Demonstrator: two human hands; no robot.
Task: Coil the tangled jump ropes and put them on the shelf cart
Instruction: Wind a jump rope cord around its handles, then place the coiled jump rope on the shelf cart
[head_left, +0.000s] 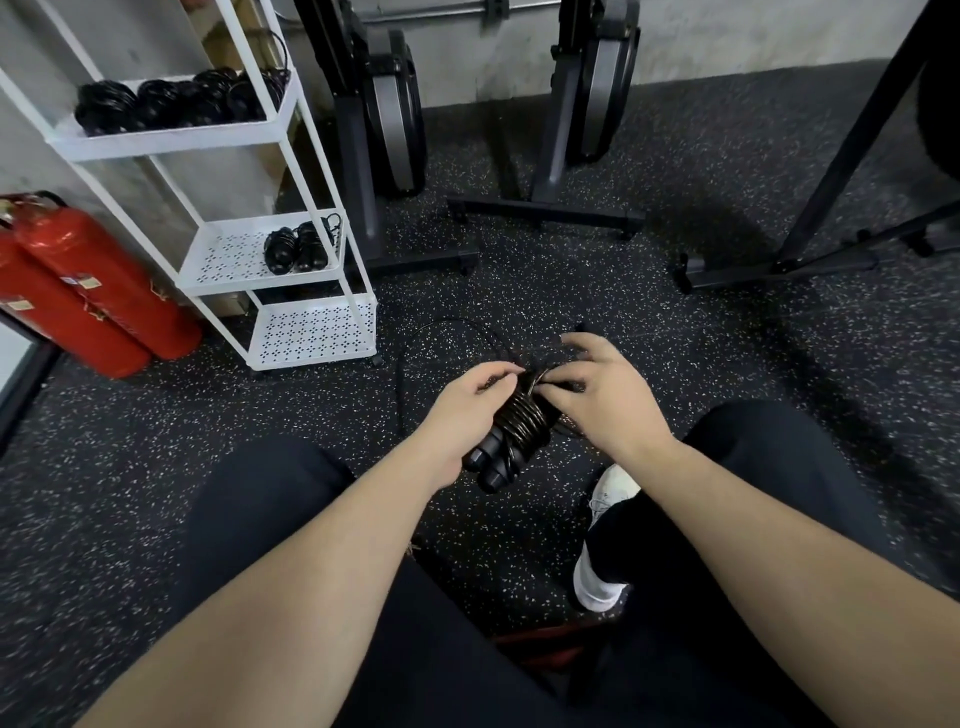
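Note:
A black jump rope (519, 423) is wound in tight turns around its two handles, which point down towards my lap. My left hand (467, 410) grips the bundle from the left. My right hand (597, 389) pinches the rope at the top of the bundle. A loose length of the same rope (415, 343) loops out over the floor to the left. The white shelf cart (291, 291) stands at the left, with several coiled black ropes (176, 104) on its top shelf and a few (298, 248) on the middle shelf.
Two red fire extinguishers (88, 291) lean left of the cart. Black exercise machines (389, 114) and a rack's legs (810, 244) stand at the back on the speckled rubber floor. My knees and a white shoe (608, 493) are below my hands.

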